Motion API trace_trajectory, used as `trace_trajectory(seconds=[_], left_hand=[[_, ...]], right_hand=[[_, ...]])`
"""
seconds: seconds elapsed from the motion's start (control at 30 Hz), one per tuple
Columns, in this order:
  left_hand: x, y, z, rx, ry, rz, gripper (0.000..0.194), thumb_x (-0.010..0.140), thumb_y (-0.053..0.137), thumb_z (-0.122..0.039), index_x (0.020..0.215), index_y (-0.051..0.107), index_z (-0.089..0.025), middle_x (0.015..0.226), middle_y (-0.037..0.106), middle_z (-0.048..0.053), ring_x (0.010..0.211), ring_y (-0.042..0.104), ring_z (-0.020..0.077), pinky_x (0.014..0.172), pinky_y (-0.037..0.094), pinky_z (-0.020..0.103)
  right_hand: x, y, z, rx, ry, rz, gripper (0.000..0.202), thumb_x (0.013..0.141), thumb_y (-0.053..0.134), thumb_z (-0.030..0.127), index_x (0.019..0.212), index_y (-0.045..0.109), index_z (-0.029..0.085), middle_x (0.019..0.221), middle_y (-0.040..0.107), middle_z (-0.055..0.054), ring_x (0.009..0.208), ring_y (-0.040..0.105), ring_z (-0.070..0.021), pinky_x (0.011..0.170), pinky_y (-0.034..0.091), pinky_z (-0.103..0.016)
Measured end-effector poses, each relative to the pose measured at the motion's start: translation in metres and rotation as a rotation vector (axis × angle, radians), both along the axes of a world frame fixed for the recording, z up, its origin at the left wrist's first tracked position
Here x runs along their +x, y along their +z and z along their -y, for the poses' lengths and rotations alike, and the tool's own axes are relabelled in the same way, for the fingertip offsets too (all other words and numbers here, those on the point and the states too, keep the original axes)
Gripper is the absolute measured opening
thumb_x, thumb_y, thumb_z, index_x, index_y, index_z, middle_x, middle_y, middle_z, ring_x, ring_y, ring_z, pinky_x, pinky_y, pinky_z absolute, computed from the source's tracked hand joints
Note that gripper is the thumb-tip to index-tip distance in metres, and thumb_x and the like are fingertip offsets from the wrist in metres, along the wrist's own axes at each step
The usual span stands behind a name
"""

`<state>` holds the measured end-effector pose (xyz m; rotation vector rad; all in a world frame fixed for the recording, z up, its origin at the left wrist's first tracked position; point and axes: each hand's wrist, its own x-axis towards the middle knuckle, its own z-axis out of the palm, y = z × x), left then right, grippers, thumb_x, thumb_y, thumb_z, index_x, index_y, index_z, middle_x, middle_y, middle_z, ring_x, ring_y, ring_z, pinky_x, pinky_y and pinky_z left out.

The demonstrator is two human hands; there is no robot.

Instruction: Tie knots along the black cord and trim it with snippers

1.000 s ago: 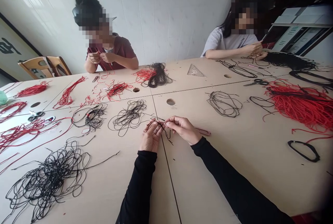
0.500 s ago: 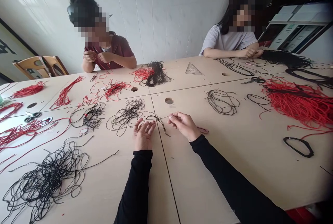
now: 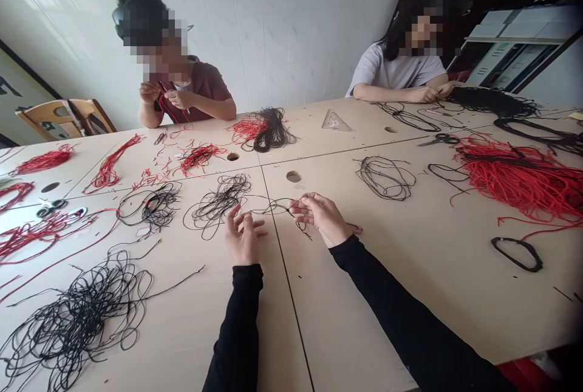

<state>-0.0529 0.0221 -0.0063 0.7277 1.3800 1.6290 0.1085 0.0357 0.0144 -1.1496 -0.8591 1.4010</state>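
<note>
My right hand [image 3: 321, 219] pinches a thin black cord [image 3: 279, 202] between thumb and fingertips, just above the table. The cord forms small loops to the left of that hand, and its short dark ends hang below the fingers. My left hand [image 3: 245, 237] is raised beside the cord's left part with its fingers apart. Whether a fingertip touches the cord is hard to make out. A tangled bundle of black cords [image 3: 223, 200] lies just beyond my left hand. A small pink-handled item [image 3: 355, 228] is partly hidden behind my right wrist.
A large black cord tangle [image 3: 82, 313] lies at left front, a loose black coil [image 3: 385, 178] to the right. Red cords [image 3: 510, 179] pile at far right near scissors [image 3: 439, 140]. A triangle ruler [image 3: 336, 121] lies at the back. Two people sit opposite, hands on cords.
My left hand has shifted slightly left and its fingers have spread. The right fingers have changed their hold, and the black cord now shows open loops between my hands.
</note>
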Motion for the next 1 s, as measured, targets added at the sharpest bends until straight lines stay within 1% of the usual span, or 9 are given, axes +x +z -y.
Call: trace_trajectory(seconds=[0.1, 0.2, 0.37, 0.43, 0.57, 0.7, 0.8, 0.9, 1.0], left_hand=[[-0.001, -0.003, 0.001, 0.006, 0.07, -0.36, 0.019, 0.078, 0.055, -0.028, 0.094, 0.061, -0.019, 0.085, 0.06, 0.003, 0.061, 0.06, 0.0129, 0.049, 0.047, 0.024], [0.006, -0.006, 0.002, 0.079, -0.1, -0.516, 0.013, 0.078, 0.052, -0.024, 0.078, 0.063, -0.017, 0.074, 0.062, 0.004, 0.06, 0.055, 0.0128, 0.055, 0.045, 0.025], [0.023, -0.007, 0.004, 0.168, -0.304, -0.524, 0.02, 0.08, 0.054, -0.026, 0.092, 0.067, -0.017, 0.097, 0.063, 0.009, 0.075, 0.058, 0.0152, 0.062, 0.044, 0.026], [0.025, -0.009, 0.004, 0.19, -0.335, -0.489, 0.02, 0.081, 0.056, -0.03, 0.091, 0.068, -0.017, 0.094, 0.064, 0.009, 0.075, 0.057, 0.0153, 0.062, 0.043, 0.026], [0.023, -0.014, 0.002, 0.145, -0.336, -0.39, 0.021, 0.079, 0.059, -0.035, 0.08, 0.065, -0.016, 0.074, 0.063, 0.004, 0.052, 0.047, 0.0098, 0.049, 0.036, 0.023], [0.022, -0.014, 0.002, 0.157, -0.327, -0.325, 0.022, 0.079, 0.059, -0.037, 0.079, 0.063, -0.016, 0.066, 0.058, 0.001, 0.053, 0.048, 0.0109, 0.052, 0.037, 0.023], [0.023, -0.01, 0.004, 0.2, -0.327, -0.34, 0.021, 0.08, 0.058, -0.036, 0.079, 0.062, -0.016, 0.067, 0.058, 0.001, 0.061, 0.052, 0.0129, 0.059, 0.041, 0.024], [0.024, -0.008, 0.005, 0.198, -0.327, -0.364, 0.021, 0.08, 0.058, -0.036, 0.079, 0.062, -0.016, 0.065, 0.058, 0.001, 0.061, 0.052, 0.013, 0.059, 0.041, 0.025], [0.023, -0.009, 0.005, 0.194, -0.32, -0.384, 0.021, 0.08, 0.057, -0.036, 0.08, 0.062, -0.016, 0.066, 0.059, 0.002, 0.061, 0.052, 0.0135, 0.059, 0.042, 0.025]], right_hand=[[0.0, 0.002, 0.0, -0.001, -0.008, -0.054, 0.016, 0.077, 0.061, 0.031, 0.078, 0.052, 0.018, 0.086, 0.071, -0.01, 0.076, 0.067, -0.0178, 0.064, 0.055, -0.028], [0.0, 0.001, 0.0, 0.013, 0.008, -0.114, 0.014, 0.078, 0.06, 0.029, 0.081, 0.053, 0.018, 0.085, 0.072, -0.009, 0.074, 0.067, -0.0167, 0.064, 0.055, -0.027], [-0.001, 0.0, 0.001, 0.024, 0.086, -0.204, 0.013, 0.078, 0.06, 0.028, 0.081, 0.053, 0.018, 0.083, 0.072, -0.008, 0.072, 0.067, -0.0157, 0.065, 0.055, -0.027], [-0.003, 0.0, 0.002, 0.02, 0.123, -0.229, 0.012, 0.077, 0.061, 0.026, 0.081, 0.053, 0.018, 0.082, 0.071, -0.007, 0.072, 0.067, -0.0152, 0.066, 0.055, -0.026], [-0.004, 0.001, 0.003, 0.013, 0.146, -0.217, 0.012, 0.077, 0.06, 0.027, 0.081, 0.052, 0.018, 0.082, 0.07, -0.007, 0.072, 0.066, -0.0146, 0.067, 0.054, -0.026], [-0.003, -0.001, 0.001, 0.014, 0.087, -0.048, 0.016, 0.079, 0.056, 0.032, 0.086, 0.051, 0.019, 0.087, 0.068, -0.007, 0.073, 0.064, -0.0151, 0.064, 0.052, -0.027], [-0.003, -0.006, 0.001, 0.179, 0.047, 0.256, 0.024, 0.081, 0.055, 0.038, 0.096, 0.055, 0.019, 0.095, 0.066, -0.008, 0.083, 0.061, -0.0172, 0.068, 0.05, -0.029], [-0.003, -0.01, 0.003, 0.358, 0.122, 0.506, 0.03, 0.082, 0.055, 0.04, 0.102, 0.059, 0.019, 0.097, 0.065, -0.007, 0.088, 0.059, -0.0177, 0.073, 0.048, -0.029], [-0.004, -0.011, 0.006, 0.393, 0.199, 0.619, 0.026, 0.084, 0.052, 0.04, 0.092, 0.062, 0.017, 0.084, 0.065, -0.005, 0.074, 0.057, -0.0157, 0.069, 0.046, -0.028]])
